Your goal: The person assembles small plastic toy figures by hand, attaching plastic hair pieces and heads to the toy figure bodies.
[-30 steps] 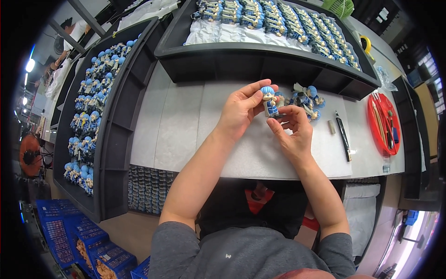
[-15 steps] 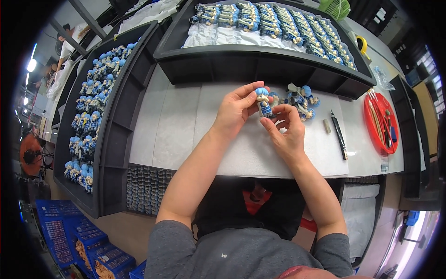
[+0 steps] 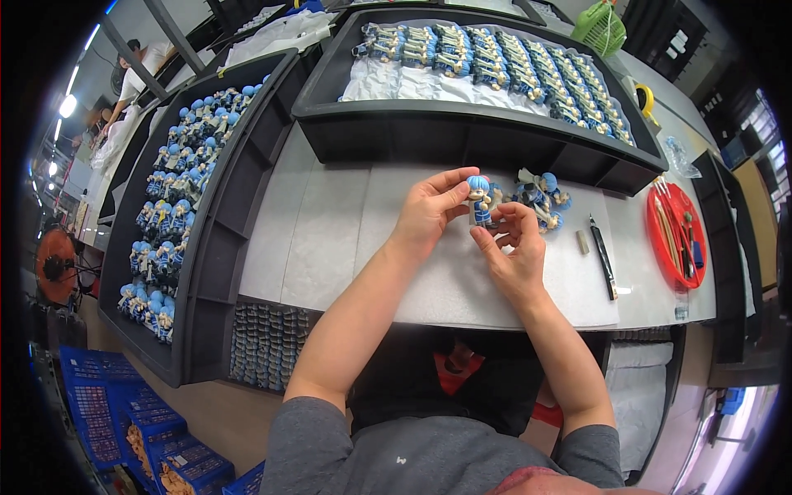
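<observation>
A small figurine [image 3: 479, 202] with light blue hair and a blue and white outfit stands upright between my two hands above the table. My left hand [image 3: 431, 210] pinches its head and upper side between thumb and fingers. Near its base, my right hand [image 3: 513, 246] has thumb and fingertips closed on the lower part. Just behind my right hand lies a small pile of similar figurines [image 3: 546, 198] on the white sheet [image 3: 371, 280]. To the right of that hand are a black pen-like tool [image 3: 603, 257] and a small greyish block [image 3: 582, 242].
A black tray [image 3: 462, 144] with rows of figurines stands at the back. Another black tray [image 3: 227, 214] of figurines is on the left. On the right, a red dish [image 3: 657, 239] holds brushes and tools. Blue crates [image 3: 91, 412] stand low at the left.
The whole view has shifted slightly, with the table and hands lower in the picture. The figurine has turned a little in my fingers; both hands keep hold of it.
</observation>
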The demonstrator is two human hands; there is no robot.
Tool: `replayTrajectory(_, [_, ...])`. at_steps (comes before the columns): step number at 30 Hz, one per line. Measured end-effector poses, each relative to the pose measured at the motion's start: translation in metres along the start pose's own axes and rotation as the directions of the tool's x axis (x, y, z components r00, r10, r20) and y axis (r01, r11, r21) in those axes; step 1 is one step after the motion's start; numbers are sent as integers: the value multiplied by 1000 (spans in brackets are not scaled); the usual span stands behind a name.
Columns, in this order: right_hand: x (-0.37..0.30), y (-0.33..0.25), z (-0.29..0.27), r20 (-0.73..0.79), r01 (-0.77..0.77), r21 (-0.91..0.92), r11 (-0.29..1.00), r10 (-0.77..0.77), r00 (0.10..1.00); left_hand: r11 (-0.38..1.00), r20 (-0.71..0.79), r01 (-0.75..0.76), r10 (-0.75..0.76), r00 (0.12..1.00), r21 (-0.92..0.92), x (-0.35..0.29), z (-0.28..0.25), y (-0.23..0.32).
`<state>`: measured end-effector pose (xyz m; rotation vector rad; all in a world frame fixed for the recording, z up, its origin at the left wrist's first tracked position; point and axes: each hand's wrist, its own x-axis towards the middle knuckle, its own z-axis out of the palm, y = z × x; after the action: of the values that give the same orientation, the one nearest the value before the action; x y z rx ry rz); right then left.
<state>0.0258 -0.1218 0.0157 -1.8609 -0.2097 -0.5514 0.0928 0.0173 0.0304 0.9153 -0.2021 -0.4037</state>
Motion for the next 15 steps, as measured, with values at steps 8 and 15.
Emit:
replayTrajectory(8, [2,8,7,-52,59,14,998,-58,997,977,-24,25,-20,1000,212,-1,1,-4])
replayTrajectory(15, [2,2,-3,-72,-54,165,985,67,995,999,61,-5,3,998,44,1,1,-3])
